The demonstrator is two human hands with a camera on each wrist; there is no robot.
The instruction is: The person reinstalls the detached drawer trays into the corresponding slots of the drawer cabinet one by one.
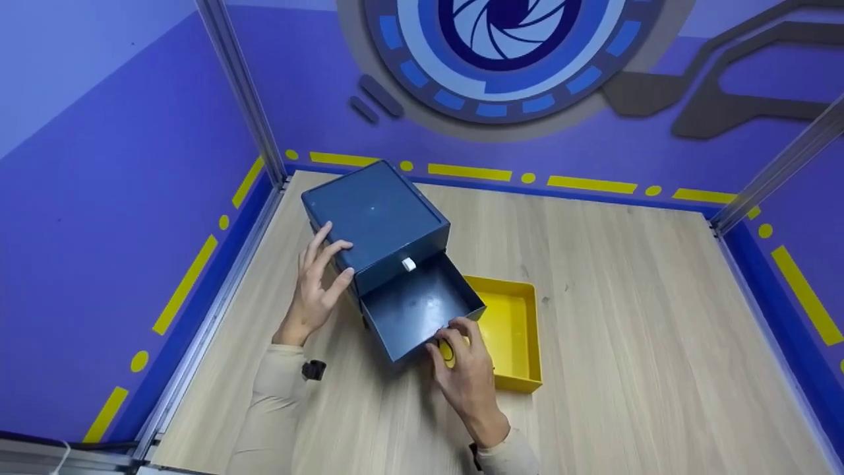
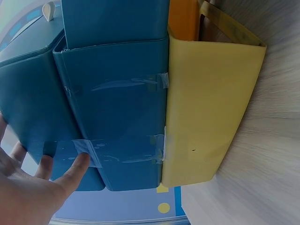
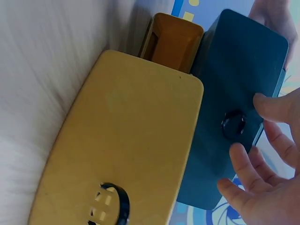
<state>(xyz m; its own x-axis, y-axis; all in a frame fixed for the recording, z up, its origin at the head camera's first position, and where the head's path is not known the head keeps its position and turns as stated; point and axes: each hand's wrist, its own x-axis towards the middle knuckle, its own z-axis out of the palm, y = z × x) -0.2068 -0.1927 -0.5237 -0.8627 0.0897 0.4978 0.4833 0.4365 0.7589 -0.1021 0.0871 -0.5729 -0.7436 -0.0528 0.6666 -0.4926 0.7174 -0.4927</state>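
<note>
A stack has a dark blue top unit [image 1: 376, 214] with a small white pull tab [image 1: 409, 264] and a blue drawer [image 1: 422, 303] pulled out below it. My left hand [image 1: 310, 290] rests its spread fingertips along the left side and top edge of the top unit. At the open drawer's front is my right hand [image 1: 467, 376], its thumb touching near the front panel's upper edge. Its fingers [image 3: 243, 164] are loosely bent in front of the panel, around the black ring pull [image 3: 233, 124]. A yellow drawer [image 1: 532, 336] extends lower down at the right.
The yellow drawer's front carries another black ring pull [image 3: 123, 206]. Clear tape [image 2: 126, 84] crosses the stack's side above the yellow bottom unit [image 2: 211, 108]. A pale wood table [image 1: 633, 343] lies beneath, with blue and purple walls [image 1: 132, 198] around it and metal posts at the corners.
</note>
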